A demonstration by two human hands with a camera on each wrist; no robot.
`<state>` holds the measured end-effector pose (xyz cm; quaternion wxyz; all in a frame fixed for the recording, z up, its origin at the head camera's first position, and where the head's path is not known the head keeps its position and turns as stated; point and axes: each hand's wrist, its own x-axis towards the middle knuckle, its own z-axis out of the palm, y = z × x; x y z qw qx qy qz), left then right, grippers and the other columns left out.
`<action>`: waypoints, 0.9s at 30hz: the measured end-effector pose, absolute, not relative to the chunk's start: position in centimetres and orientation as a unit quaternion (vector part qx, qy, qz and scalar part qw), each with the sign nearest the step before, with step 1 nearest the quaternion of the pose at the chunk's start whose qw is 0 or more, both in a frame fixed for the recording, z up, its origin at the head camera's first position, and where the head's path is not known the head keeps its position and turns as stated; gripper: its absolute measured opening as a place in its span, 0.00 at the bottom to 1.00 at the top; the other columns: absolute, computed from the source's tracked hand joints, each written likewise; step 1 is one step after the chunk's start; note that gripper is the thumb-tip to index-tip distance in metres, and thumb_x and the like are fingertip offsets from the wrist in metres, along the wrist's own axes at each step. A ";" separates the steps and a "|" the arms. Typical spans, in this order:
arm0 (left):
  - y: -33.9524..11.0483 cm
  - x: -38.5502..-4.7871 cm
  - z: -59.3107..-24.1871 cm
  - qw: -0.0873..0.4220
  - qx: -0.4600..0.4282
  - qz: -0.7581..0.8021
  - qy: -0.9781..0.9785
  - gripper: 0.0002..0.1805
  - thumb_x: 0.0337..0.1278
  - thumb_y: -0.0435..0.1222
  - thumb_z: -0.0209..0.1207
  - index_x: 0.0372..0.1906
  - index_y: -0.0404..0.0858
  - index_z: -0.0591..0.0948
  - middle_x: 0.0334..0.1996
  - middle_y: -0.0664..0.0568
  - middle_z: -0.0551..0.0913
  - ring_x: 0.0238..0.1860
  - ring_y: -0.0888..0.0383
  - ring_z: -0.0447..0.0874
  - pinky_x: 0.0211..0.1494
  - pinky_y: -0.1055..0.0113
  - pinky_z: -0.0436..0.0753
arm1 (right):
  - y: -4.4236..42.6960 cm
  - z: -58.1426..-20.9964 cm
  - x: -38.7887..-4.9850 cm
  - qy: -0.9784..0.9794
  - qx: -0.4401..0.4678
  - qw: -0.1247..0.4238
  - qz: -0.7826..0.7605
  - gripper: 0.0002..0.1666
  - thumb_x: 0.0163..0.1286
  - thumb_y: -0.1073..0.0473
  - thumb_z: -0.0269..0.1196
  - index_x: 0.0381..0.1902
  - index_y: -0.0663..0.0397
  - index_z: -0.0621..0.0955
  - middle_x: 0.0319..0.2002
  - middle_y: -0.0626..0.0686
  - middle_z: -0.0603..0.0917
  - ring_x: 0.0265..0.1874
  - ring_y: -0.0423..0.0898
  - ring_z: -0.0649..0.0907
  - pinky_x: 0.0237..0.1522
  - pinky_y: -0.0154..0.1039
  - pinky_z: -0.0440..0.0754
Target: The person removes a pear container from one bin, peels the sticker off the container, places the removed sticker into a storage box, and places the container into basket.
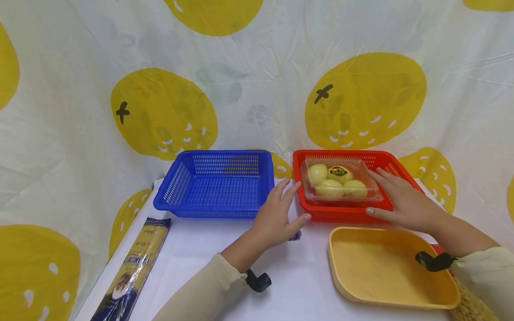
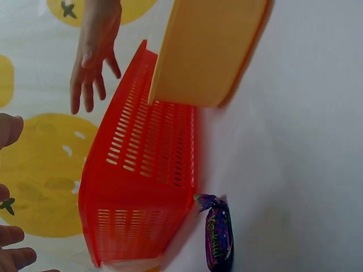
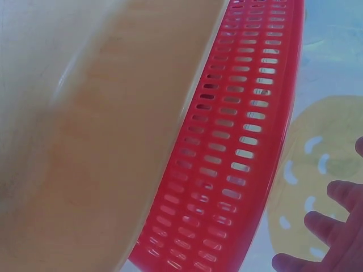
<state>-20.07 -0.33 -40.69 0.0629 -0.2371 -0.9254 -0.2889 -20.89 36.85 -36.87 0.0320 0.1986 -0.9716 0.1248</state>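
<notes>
A clear plastic box of pale yellow fruit sits in the red basket. My right hand is over the basket's right side, fingers spread, near the box's right end; whether it touches the box I cannot tell. My left hand hangs with fingers spread between the red basket and the blue basket, holding nothing. A small purple-wrapped snack lies on the table beside the red basket; in the head view my left hand mostly hides it.
A yellow-orange tray stands in front of the red basket, under my right forearm. At the left lies a long pasta packet. Partly hidden behind the tray is a golden packet. A patterned curtain hangs behind.
</notes>
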 end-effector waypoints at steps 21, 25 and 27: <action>2.6 -20.5 -41.7 0.050 -0.226 -0.329 -0.916 0.47 0.69 0.60 0.64 0.86 0.59 0.57 0.86 0.54 0.54 0.83 0.49 0.57 0.66 0.43 0.82 | 38.5 -36.8 -22.5 -0.960 0.212 0.027 0.182 0.64 0.66 0.42 0.76 0.88 0.50 0.52 0.82 0.70 0.58 0.76 0.75 0.60 0.62 0.86 0.63; 3.2 -20.7 -42.2 0.050 -0.206 -0.347 -0.914 0.46 0.69 0.58 0.64 0.86 0.59 0.59 0.86 0.53 0.54 0.83 0.49 0.59 0.67 0.43 0.82 | 38.6 -36.8 -23.1 -0.959 0.210 0.029 0.190 0.63 0.65 0.44 0.76 0.87 0.53 0.54 0.80 0.68 0.61 0.74 0.72 0.63 0.60 0.85 0.67; 3.4 -20.8 -42.5 0.048 -0.194 -0.355 -0.913 0.45 0.69 0.57 0.64 0.85 0.58 0.59 0.86 0.53 0.54 0.82 0.49 0.60 0.67 0.43 0.82 | 38.7 -36.8 -23.4 -0.958 0.208 0.025 0.196 0.63 0.65 0.45 0.76 0.87 0.53 0.54 0.80 0.68 0.61 0.74 0.72 0.63 0.59 0.84 0.69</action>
